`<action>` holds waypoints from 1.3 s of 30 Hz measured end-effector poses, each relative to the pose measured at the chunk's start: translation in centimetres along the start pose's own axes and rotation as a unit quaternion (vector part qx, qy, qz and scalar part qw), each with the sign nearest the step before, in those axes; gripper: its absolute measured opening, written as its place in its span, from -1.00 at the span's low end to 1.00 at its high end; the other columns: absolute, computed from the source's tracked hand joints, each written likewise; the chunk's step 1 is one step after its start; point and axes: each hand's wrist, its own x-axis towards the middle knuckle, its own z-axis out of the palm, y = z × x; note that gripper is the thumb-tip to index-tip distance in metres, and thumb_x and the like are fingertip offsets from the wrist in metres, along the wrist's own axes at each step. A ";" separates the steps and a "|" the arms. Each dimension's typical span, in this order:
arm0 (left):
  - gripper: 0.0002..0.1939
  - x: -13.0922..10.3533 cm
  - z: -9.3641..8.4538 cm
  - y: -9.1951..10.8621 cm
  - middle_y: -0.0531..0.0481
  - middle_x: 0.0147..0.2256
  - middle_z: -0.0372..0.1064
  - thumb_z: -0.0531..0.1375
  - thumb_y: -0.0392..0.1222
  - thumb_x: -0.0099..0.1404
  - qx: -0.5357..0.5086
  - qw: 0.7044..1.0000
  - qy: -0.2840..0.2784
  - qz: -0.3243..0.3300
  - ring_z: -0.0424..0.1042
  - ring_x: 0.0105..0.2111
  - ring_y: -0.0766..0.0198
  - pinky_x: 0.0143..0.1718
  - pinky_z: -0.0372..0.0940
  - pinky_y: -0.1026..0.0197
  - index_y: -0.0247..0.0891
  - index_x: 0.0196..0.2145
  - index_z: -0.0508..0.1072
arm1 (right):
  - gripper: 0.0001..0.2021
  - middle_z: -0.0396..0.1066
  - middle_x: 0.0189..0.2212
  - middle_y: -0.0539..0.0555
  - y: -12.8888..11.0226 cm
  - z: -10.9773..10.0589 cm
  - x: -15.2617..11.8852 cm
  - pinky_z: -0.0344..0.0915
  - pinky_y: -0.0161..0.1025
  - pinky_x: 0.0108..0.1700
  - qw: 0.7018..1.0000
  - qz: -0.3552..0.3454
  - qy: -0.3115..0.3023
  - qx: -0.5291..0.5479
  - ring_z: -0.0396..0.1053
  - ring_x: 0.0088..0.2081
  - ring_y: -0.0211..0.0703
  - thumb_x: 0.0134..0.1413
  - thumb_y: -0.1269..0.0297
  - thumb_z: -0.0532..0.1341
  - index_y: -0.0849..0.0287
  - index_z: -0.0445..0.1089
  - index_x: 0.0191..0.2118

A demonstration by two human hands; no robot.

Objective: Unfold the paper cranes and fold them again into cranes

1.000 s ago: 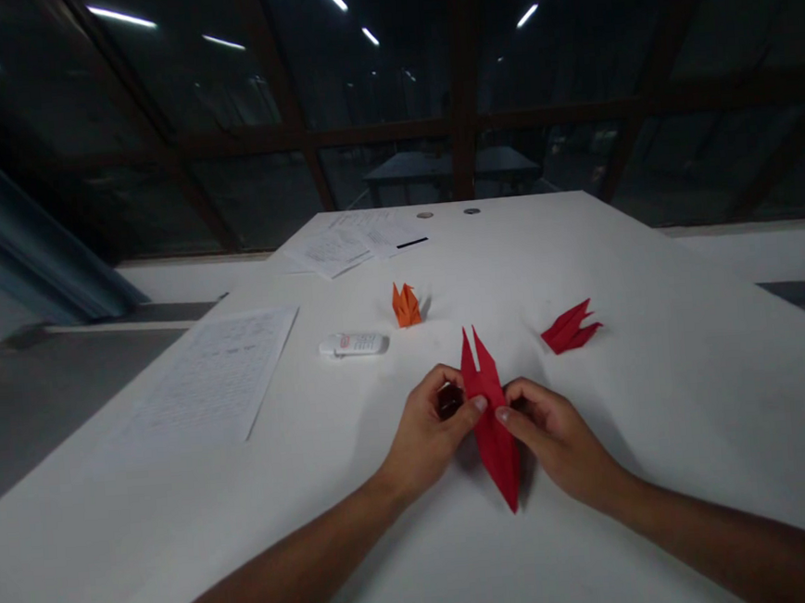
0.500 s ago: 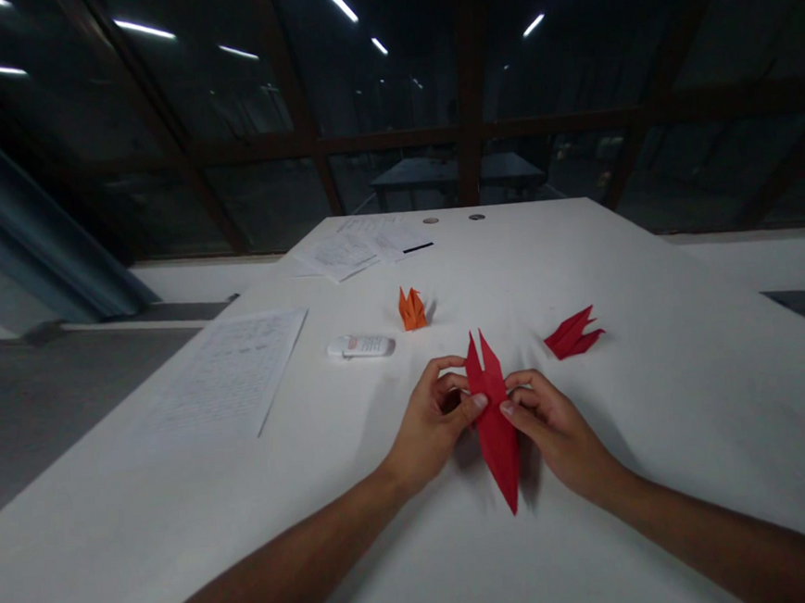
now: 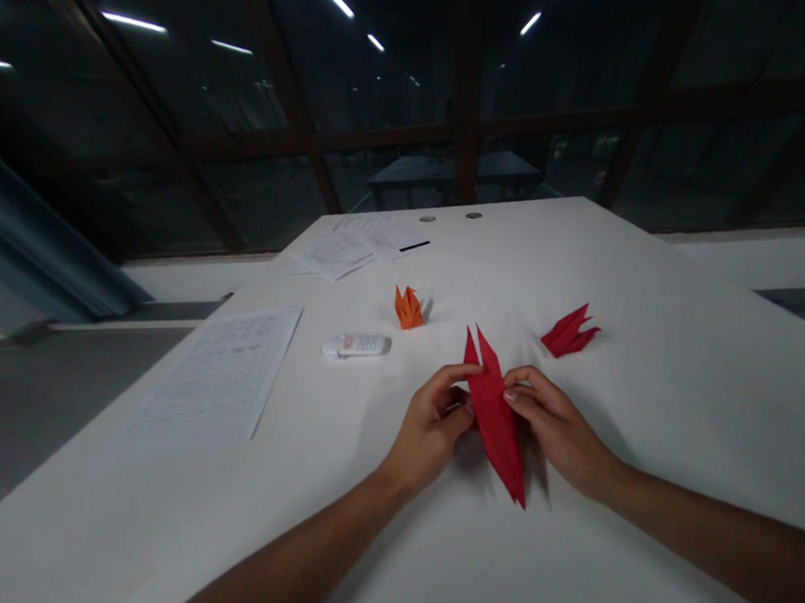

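Note:
A long red folded paper (image 3: 495, 415) is held above the white table, its two narrow points facing away and its lower end split slightly into two tips. My left hand (image 3: 431, 422) grips its left edge, with the index finger lying across the front near the base of the upper points. On the right edge, my right hand (image 3: 557, 424) pinches the paper between thumb and fingers. A smaller red folded paper (image 3: 569, 332) lies to the right, beyond my right hand. An orange folded paper (image 3: 409, 308) stands farther back, left of centre.
A white correction-fluid-like item (image 3: 356, 345) lies left of the orange paper. A written sheet (image 3: 219, 372) is at the left, and more papers (image 3: 343, 250) with a dark strip lie at the back of the white table (image 3: 661, 393). Windows stand behind.
My left index finger has moved onto the front of the red paper, and the left thumb has slid off its face to the edge. The paper's lower end now shows two tips.

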 end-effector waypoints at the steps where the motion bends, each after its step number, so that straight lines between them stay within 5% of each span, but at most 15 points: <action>1: -0.59 0.0 0.0 0.0 -0.01 -0.32 0.44 0.28 -0.27 0.26 0.007 1.000 0.000 0.000 0.35 -0.37 0.31 -0.30 0.24 0.27 -0.24 0.08 0.44 | -0.85 0.39 -0.37 -0.06 0.0 0.0 0.0 0.23 -0.26 -0.23 1.000 -0.004 0.003 -0.003 0.32 -0.30 -0.16 0.30 0.11 0.22 0.05 0.32 -0.19; 7: -0.60 -0.1 0.0 0.3 -0.09 -0.17 0.44 0.28 -0.16 0.33 0.022 1.000 -0.004 0.016 0.39 -0.27 0.26 -0.23 0.29 0.21 -0.21 0.10 0.40 | -0.89 0.40 -0.29 -0.04 0.0 0.4 0.1 0.27 -0.23 -0.15 1.000 -0.023 -0.005 0.013 0.37 -0.23 -0.16 0.32 0.17 0.20 0.06 0.33 -0.14; 11: -0.36 0.0 0.1 0.3 -0.13 0.04 0.36 0.31 -0.12 0.33 0.036 0.999 0.022 0.032 0.39 -0.21 0.26 -0.17 0.32 0.19 -0.09 0.28 0.18 | -0.88 0.42 -0.25 -0.04 0.4 0.5 0.2 0.28 -0.25 -0.24 0.999 -0.040 -0.027 0.024 0.37 -0.30 -0.21 0.26 0.25 0.25 0.05 0.31 -0.13; 14: -0.37 0.0 0.1 0.1 -0.14 0.07 0.34 0.32 -0.12 0.32 0.058 0.997 0.028 0.031 0.40 -0.17 0.25 -0.11 0.33 0.17 -0.10 0.26 0.17 | -0.89 0.42 -0.29 -0.05 0.4 0.6 0.1 0.27 -0.27 -0.30 0.998 -0.036 -0.047 0.014 0.35 -0.35 -0.22 0.22 0.30 0.27 0.07 0.32 -0.17; 23: -0.77 0.3 0.4 0.1 -0.07 -0.02 0.37 0.32 -0.20 0.28 0.103 0.994 0.002 0.044 0.40 -0.12 0.23 -0.09 0.33 0.18 -0.23 -0.24 0.31 | -0.77 0.39 -0.35 -0.04 0.2 0.3 -0.5 0.26 -0.27 -0.27 0.997 -0.040 -0.062 -0.016 0.33 -0.34 -0.22 0.29 0.07 0.27 0.13 0.36 -0.20; 28: -0.79 0.5 0.1 0.2 0.01 -0.28 0.39 0.27 -0.10 0.35 0.094 0.995 -0.005 0.014 0.35 -0.29 0.28 -0.20 0.27 0.21 -0.26 -0.25 0.34 | -0.76 0.36 -0.36 -0.04 0.6 0.4 -0.2 0.26 -0.26 -0.27 0.998 -0.038 -0.049 -0.003 0.31 -0.33 -0.21 0.28 0.07 0.27 0.14 0.33 -0.25; 39: -0.78 0.5 0.0 0.5 0.07 -0.35 0.32 0.25 -0.06 0.36 0.103 0.994 0.022 0.015 0.26 -0.36 0.33 -0.27 0.20 0.26 -0.25 -0.25 0.34 | -0.68 0.13 -0.50 -0.12 0.2 0.1 -0.2 0.12 -0.29 -0.38 0.995 -0.031 -0.051 -0.082 0.12 -0.45 -0.26 0.36 0.02 0.15 0.10 0.21 -0.37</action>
